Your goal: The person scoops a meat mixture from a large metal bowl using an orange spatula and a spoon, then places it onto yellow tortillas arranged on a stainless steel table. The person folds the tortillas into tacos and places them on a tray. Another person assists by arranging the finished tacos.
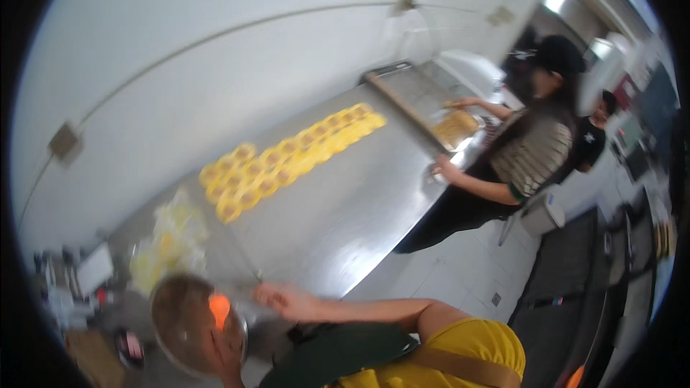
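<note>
Head view: a metal bowl (167,356) of brown filling (176,309) is seen at the lower left of the frame, with an orange tool (219,307) shown over it and the left hand (225,352) placed at the tool's narrow end; whether the blurred fingers are closed on it cannot be told. At the lower centre, the right hand (287,303) is held near the edge of a steel table (338,223), its fingers partly curled; whether anything is gripped cannot be made out. Across the centre, overlapping yellow rounds (327,145) are laid out in a long band, many topped with brown portions. Between band and bowl, a crumpled clear plastic bag (172,233) with yellow contents is pictured. At the upper right, a co-worker (535,147) in a dark cap is shown at the table, one hand extended over a tray (451,145) of yellowish pieces, the other lowered near the table's edge.
</note>
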The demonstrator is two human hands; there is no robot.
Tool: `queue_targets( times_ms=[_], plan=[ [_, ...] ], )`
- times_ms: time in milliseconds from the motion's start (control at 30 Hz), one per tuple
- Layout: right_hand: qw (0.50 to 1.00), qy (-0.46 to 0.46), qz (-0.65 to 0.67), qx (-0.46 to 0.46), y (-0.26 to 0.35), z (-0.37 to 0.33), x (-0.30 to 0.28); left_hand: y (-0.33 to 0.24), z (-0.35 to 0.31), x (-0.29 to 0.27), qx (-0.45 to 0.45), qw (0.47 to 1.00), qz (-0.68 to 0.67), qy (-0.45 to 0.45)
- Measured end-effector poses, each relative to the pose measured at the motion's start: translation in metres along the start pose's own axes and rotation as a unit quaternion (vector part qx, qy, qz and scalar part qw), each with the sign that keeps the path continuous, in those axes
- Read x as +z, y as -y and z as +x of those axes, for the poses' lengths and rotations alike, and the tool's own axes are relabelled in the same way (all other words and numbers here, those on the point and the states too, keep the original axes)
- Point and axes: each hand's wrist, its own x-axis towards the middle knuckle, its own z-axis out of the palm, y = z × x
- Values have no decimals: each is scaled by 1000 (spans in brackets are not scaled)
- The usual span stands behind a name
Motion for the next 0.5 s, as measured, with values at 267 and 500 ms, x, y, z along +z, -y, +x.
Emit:
queue_targets(
  times_ms=[267, 500],
  plan=[
    [971, -133, 53, 191, -38, 8, 79, 12, -61, -99, -114, 983, 56, -132],
    [977, -127, 39, 165, -45, 39, 111, 22, -71, -89, -100, 973, 209, -10]
  ],
)
